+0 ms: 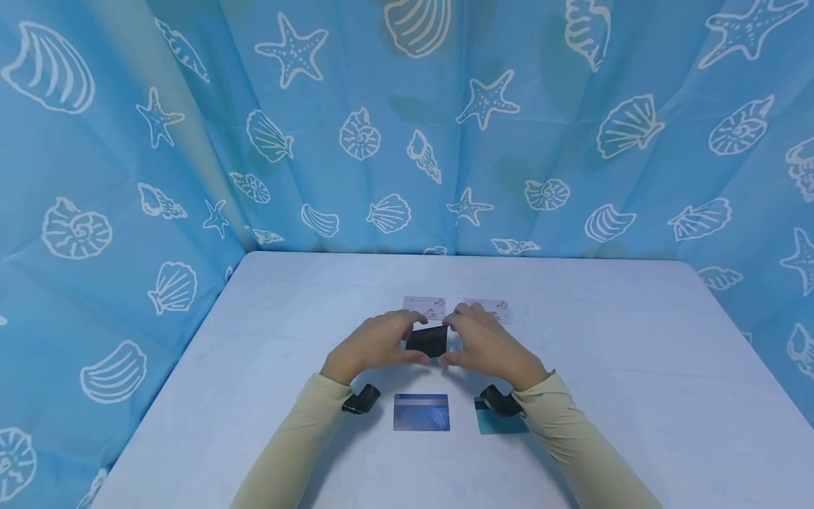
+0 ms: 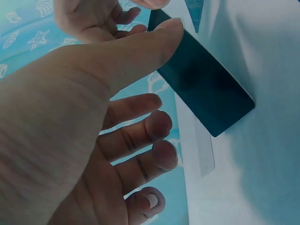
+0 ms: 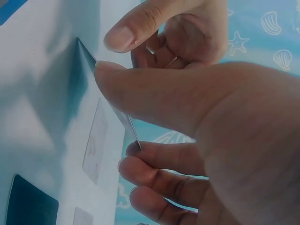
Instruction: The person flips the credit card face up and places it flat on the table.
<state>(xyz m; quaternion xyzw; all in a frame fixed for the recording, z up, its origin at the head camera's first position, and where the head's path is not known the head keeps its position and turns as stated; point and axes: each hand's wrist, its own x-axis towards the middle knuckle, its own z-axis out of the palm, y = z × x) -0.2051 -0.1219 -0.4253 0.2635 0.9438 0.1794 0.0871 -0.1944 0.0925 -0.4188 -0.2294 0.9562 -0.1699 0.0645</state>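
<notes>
In the head view, you have your left hand [image 1: 378,339] and your right hand [image 1: 490,343] facing each other above the white table [image 1: 604,318], and a dark card [image 1: 427,342] is between them. On the far side lie a left pale card [image 1: 422,305] and a right pale card [image 1: 499,308]; on the near side, a blue card [image 1: 422,413] and, to its right, a teal card [image 1: 501,423], partly hidden by your wrist device [image 1: 502,403].

In the left wrist view, your left fingers are loosely spread, gripping nothing — the thumb passes before the dark card.

In the right wrist view, your right thumb and index finger pinch this card, seen edge-on.
</notes>
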